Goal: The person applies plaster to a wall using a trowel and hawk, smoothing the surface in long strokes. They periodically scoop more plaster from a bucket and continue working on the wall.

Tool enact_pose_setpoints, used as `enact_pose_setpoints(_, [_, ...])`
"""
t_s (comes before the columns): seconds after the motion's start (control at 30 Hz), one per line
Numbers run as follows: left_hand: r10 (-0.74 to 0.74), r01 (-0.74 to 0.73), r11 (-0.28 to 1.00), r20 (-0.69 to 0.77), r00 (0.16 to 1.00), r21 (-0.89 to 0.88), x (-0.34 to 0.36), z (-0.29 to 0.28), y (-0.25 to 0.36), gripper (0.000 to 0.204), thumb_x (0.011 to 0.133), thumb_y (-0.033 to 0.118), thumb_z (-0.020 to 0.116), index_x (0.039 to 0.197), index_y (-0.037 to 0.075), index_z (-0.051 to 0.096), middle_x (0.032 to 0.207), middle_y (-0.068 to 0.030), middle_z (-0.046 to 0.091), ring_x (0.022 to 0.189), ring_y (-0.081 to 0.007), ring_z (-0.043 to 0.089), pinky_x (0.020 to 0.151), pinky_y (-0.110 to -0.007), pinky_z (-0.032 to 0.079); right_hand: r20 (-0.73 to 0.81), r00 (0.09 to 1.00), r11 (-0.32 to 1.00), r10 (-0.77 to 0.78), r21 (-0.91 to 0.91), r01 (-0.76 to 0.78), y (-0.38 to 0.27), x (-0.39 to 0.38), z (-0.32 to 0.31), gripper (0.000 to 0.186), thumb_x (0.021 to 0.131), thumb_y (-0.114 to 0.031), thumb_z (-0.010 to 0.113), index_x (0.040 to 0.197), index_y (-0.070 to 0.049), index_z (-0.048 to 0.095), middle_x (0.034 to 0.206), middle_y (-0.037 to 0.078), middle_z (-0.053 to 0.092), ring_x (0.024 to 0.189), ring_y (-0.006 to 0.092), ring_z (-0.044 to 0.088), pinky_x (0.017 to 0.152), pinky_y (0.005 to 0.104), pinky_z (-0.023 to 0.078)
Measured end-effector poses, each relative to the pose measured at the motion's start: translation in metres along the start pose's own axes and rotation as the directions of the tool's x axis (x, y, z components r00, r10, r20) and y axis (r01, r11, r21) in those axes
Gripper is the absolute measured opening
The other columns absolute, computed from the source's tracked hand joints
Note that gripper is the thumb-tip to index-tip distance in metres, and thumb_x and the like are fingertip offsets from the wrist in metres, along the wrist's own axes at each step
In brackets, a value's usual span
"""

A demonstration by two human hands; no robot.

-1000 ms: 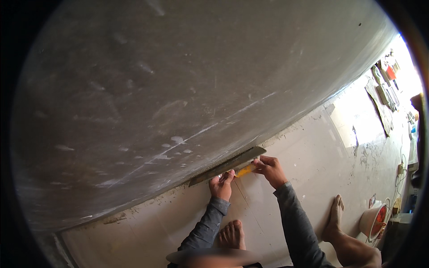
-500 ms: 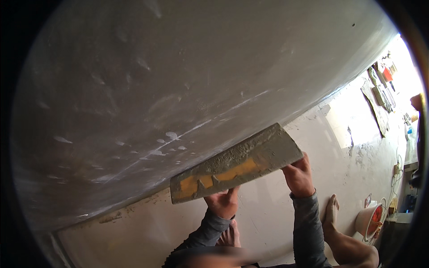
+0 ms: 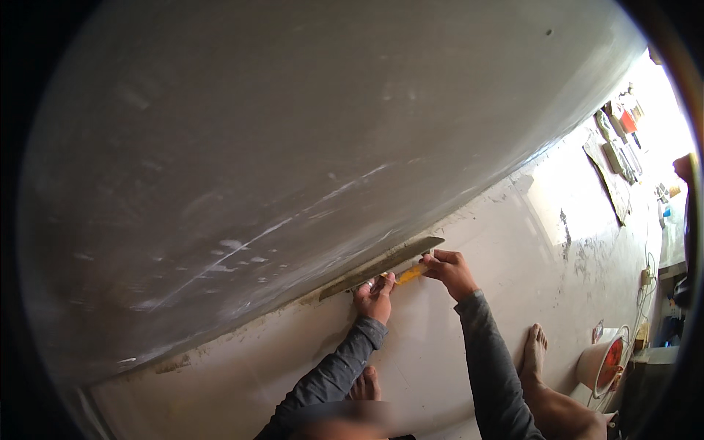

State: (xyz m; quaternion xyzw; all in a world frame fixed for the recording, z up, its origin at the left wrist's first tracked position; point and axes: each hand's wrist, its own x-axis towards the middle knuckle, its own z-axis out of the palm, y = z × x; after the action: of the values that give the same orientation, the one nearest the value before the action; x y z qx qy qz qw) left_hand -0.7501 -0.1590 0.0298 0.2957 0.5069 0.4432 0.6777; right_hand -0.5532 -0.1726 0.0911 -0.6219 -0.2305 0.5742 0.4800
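A long, wide plastering blade (image 3: 385, 267), coated in grey plaster, is seen nearly edge-on low by the grey wall (image 3: 293, 147). Whether its edge touches the wall I cannot tell. My left hand (image 3: 375, 299) grips it near the middle of its back, thumb and fingers closed. Toward its right end, my right hand (image 3: 452, 274) pinches the same tool beside a yellow part (image 3: 411, 274). On the wall, a pale slanting streak and several whitish smudges show above the blade.
My bare feet stand on the pale floor (image 3: 433, 352), smeared with plaster along the wall's foot. At right are a white bucket (image 3: 589, 364), reddish inside, and a cable. Tools and an orange-red item (image 3: 628, 121) lie in bright light at the far right.
The blade has tipped from showing its broad plaster-smeared face to nearly edge-on, down by the wall's base. My right hand has moved left and my left hand slightly up, bringing them closer together.
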Motion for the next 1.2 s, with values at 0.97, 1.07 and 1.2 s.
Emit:
enact_pose_setpoints(0.97, [0.146,-0.121,0.978,-0.146,0.979,0.168,-0.079,-0.135,0.036,0.017,0.098,0.012,0.071,0.109,-0.002,0.071,0.108,-0.003,0.071,0.096,-0.0116,0.066,0.086,-0.028,0.055,0.28,0.96,1.0,0.021,-0.023,-0.016,0.038,-0.06,0.099,0.024,0.093,-0.014,0.078,0.099,0.008,0.069,0.089,0.007,0.072,0.085,0.0129,0.068,0.081,0.0297,0.057])
enact_pose_setpoints(1.07, [0.114,-0.106,0.993,-0.219,0.969,0.048,-0.066,-0.161,0.036,0.01,0.095,0.009,0.074,0.094,-0.002,0.074,0.09,0.0007,0.07,0.088,-0.0078,0.064,0.081,-0.022,0.05,0.293,0.956,0.982,-0.001,-0.182,0.057,0.055,-0.052,0.122,0.024,0.094,-0.014,0.076,0.088,0.006,0.065,0.085,0.006,0.068,0.085,0.0133,0.068,0.085,0.0334,0.061])
enact_pose_setpoints(1.2, [0.207,-0.181,0.973,-0.189,0.96,0.143,-0.041,-0.175,0.046,0.012,0.096,0.01,0.075,0.096,-0.002,0.075,0.092,-0.001,0.072,0.089,-0.0094,0.066,0.082,-0.023,0.052,0.246,0.969,0.992,0.037,-0.126,-0.005,0.058,-0.041,0.148,0.032,0.096,-0.017,0.075,0.075,-0.001,0.056,0.075,-0.001,0.057,0.075,0.0089,0.061,0.081,0.0305,0.061])
